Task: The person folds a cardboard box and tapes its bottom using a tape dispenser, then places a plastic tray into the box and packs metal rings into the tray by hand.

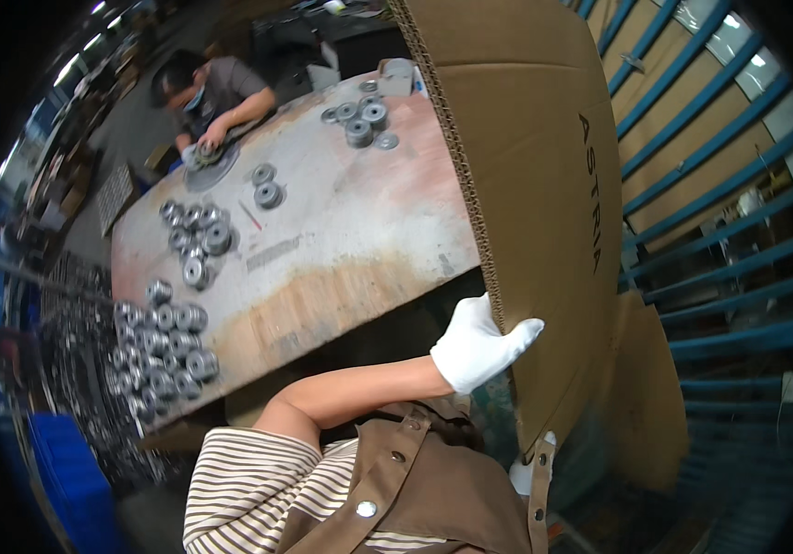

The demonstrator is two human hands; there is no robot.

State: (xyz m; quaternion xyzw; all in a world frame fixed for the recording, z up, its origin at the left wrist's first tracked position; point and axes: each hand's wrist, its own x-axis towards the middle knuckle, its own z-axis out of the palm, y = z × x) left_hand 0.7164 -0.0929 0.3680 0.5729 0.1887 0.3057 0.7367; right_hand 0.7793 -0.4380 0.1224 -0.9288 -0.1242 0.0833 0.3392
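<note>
Dim workshop, with a blue slatted barrier (692, 129) up the right side. Pale worktop (350, 231), stained and worn, spans the middle. Cardboard panel (544, 185) is upright between the two, thick fluted edge toward the worktop; probably turned on edge because that gap looks narrow. Co-worker (235, 88) at the far left corner of the worktop, head down, both hands on a small part over a dark round plate (216, 171).

Left hand (475, 346), white glove: grip pinches the panel's near edge, thumb across the face, fingers apparently round behind. Likely an edge hold to stop it tipping. Right hand (522, 475) is low by the panel's bottom end, mostly behind the apron strap (541, 480); can't tell if that grip is closed, maybe supporting weight.

Metal spools (216, 238) sit in loose groups, densest at the near left corner, probably batched. Smallest: a flat disc (386, 141) by the far group.
</note>
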